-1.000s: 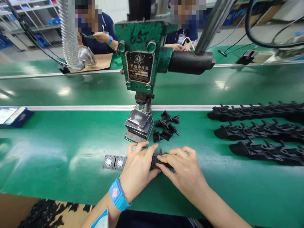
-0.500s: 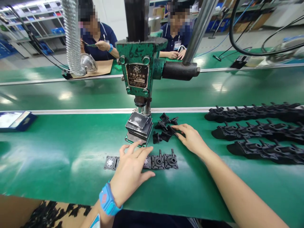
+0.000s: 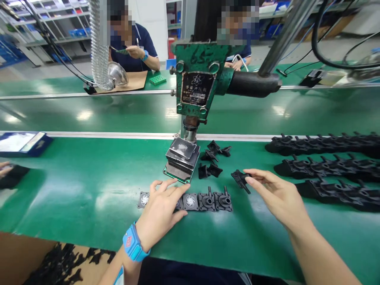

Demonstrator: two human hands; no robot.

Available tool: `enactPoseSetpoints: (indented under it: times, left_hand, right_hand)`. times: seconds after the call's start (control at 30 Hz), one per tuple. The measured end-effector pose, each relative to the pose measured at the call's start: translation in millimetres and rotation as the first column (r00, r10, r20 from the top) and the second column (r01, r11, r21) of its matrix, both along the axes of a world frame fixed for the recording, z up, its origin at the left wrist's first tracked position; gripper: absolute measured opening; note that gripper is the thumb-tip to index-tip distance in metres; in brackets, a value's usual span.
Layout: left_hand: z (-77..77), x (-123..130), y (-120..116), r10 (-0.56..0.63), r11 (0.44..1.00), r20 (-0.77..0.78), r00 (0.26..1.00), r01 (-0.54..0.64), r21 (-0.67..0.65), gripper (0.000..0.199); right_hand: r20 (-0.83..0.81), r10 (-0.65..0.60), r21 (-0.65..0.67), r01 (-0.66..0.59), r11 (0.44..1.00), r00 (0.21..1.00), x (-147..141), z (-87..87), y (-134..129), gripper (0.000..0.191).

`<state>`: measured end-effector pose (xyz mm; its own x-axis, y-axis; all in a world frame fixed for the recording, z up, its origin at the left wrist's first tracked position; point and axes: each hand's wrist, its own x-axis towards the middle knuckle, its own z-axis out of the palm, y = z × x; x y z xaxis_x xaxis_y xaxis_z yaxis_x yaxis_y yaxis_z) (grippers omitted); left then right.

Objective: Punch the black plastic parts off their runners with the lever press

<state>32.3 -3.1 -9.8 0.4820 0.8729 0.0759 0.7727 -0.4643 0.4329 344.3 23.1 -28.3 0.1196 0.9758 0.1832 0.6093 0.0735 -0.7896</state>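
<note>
My right hand (image 3: 276,194) pinches a black plastic part (image 3: 241,180) above the green table, right of a small pile of similar black parts (image 3: 214,170). My left hand (image 3: 163,206), fingers spread, lies over a row of square black housings. One housing in the row shows a white swirl-shaped impeller (image 3: 190,201); the two at the right end are topped with black covers with upright spouts (image 3: 223,201). Some of the row is hidden under my left hand. Just behind it, a stacked metal block (image 3: 181,158) stands under the press.
A green hand press (image 3: 196,79) rises at the centre. Rows of assembled black parts (image 3: 332,166) lie on the right. A blue box (image 3: 26,144) and another person's hand (image 3: 4,169) are at the left. Two people sit across the table.
My right hand has drawn a black part away from the pile, toward the right. My left hand stays over the row. The view has shifted, and another person's hand now shows at the left edge.
</note>
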Motion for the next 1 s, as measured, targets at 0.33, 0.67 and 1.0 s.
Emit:
enactPoseSetpoints:
  times: [0.33,0.67,1.0]
  left_hand:
    - [0.1,3.5,1.5,0.027,0.999,0.092,0.995,-0.023,-0.044,0.101]
    - [-3.8,3.2,3.6,0.021,0.998,0.107,0.994,-0.015,-0.053,0.105]
    - [-2.5,4.5,4.4,0.024,0.999,0.085,0.996,-0.020,-0.048,0.105]
  right_hand:
    - [0.410,0.333,0.361,-0.486,0.796,0.849,-92.4,40.8,-32.1,0.016]
    - [0.383,0.548,0.268,-0.657,0.705,0.744,-109.5,23.2,-16.0,0.020]
    - [0.484,0.546,0.159,-0.683,0.713,0.684,-114.5,24.7,-17.2,0.026]
